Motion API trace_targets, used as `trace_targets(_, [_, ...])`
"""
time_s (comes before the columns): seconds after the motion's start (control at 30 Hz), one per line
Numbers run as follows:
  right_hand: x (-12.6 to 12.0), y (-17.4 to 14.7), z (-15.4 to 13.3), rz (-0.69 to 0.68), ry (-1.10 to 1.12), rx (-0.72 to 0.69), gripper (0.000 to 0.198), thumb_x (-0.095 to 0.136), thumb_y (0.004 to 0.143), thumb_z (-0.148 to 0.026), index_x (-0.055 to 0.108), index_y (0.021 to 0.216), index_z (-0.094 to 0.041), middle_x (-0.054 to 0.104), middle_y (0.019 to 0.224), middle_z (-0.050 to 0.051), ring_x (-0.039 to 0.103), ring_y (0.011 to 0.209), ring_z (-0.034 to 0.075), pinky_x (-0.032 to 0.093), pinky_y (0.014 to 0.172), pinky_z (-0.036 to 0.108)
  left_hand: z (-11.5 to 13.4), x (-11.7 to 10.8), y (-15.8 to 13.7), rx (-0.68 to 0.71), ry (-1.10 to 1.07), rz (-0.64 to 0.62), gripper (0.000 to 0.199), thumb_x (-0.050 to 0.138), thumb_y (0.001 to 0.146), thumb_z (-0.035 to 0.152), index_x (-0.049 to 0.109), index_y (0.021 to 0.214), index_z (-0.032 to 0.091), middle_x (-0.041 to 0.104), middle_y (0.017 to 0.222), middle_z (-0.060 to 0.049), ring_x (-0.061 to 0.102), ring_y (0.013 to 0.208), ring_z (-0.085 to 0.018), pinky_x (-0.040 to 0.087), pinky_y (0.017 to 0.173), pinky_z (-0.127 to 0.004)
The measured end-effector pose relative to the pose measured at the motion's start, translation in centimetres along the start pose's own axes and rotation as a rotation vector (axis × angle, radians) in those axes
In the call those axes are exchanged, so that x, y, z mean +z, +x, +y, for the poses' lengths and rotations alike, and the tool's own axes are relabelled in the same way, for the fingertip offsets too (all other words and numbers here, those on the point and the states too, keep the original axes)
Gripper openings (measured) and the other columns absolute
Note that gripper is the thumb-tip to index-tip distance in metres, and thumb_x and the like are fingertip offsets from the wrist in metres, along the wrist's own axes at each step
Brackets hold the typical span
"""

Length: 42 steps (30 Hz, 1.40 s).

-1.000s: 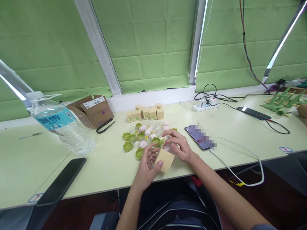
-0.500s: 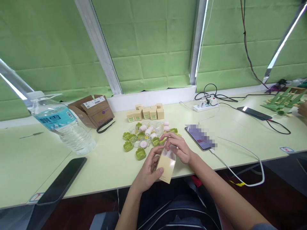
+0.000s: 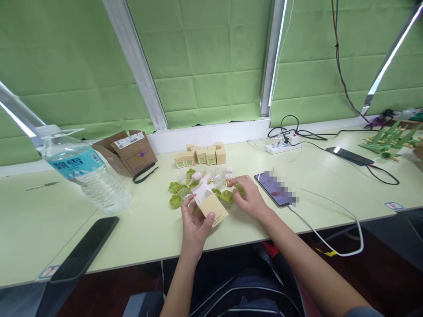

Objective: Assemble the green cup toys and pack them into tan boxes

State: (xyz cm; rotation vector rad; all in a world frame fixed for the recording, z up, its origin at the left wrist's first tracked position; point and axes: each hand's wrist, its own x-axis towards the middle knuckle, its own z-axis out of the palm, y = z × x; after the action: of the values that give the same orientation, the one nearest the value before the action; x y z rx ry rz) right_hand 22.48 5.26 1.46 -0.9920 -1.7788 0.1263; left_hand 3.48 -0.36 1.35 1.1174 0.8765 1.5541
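Observation:
My left hand grips a small cream cardboard box, thumb on its printed face. The box is tilted, and its opened white flaps point away from me. Over the right side of a pile of small parts is my right hand, thumb and fingers apart around a green piece; contact with it I cannot make out. Just left of those fingertips lies a green flower-shaped cup. The pile also holds clear domes and pinkish-white rolls. The box hides part of it.
Several closed cream boxes stand behind the pile. To the left are a brown carton, a large water bottle and a black phone. On the right lie a cabled phone, a power strip and another phone.
My left hand has swung the box left and tipped its opening away. My right hand has left the box's flaps and moved over the parts on the right.

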Motion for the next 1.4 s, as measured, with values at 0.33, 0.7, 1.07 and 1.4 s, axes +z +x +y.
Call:
trace_targets(0.33, [0.3,-0.3,-0.8,-0.293,-0.349,-0.041,0.042,0.066,0.087,-0.037,0.066,0.125,-0.021,0.073,0.122,0.013,0.045,0.14,0.036,0.025,0.119,0.06,-1.6,-1.3,0.9,0.108,0.116,0.042,0.076,0.089,0.067,0.034,0.041,0.126,0.032,0.049,0.137,-0.008,0.065,0.111,-0.021,0.057,0.092,-0.037])
trace_targets(0.7, [0.7,-0.1,0.1,-0.176,-0.252,-0.045,0.039,0.074,0.084,-0.04,0.067,0.117,-0.02,0.074,0.118,0.012,0.055,0.133,0.034,0.02,0.121,0.067,-2.6,-1.7,1.1,0.234,0.207,0.069,0.068,0.087,0.071,0.032,0.045,0.124,0.029,0.049,0.135,-0.008,0.063,0.115,-0.02,0.056,0.097,-0.036])
trace_targets(1.07, [-0.5,0.0,-1.5,0.166,0.185,-0.262,0.044,0.074,0.085,-0.035,0.062,0.125,-0.022,0.074,0.114,0.012,0.071,0.107,0.026,0.059,0.093,0.042,-2.5,-1.7,1.1,0.237,0.316,0.005,0.063,0.083,0.075,0.03,0.048,0.127,0.03,0.051,0.136,-0.007,0.062,0.119,-0.021,0.051,0.106,-0.041])
trace_targets(1.4, [-0.1,-0.5,-1.8,0.149,0.269,-0.533,0.06,0.077,0.085,-0.044,0.057,0.136,-0.019,0.075,0.113,0.015,0.074,0.107,0.027,0.063,0.09,0.04,-3.0,-2.2,1.1,0.292,0.469,-0.129,0.058,0.078,0.081,0.03,0.051,0.132,0.029,0.055,0.139,-0.01,0.061,0.121,-0.024,0.053,0.105,-0.044])
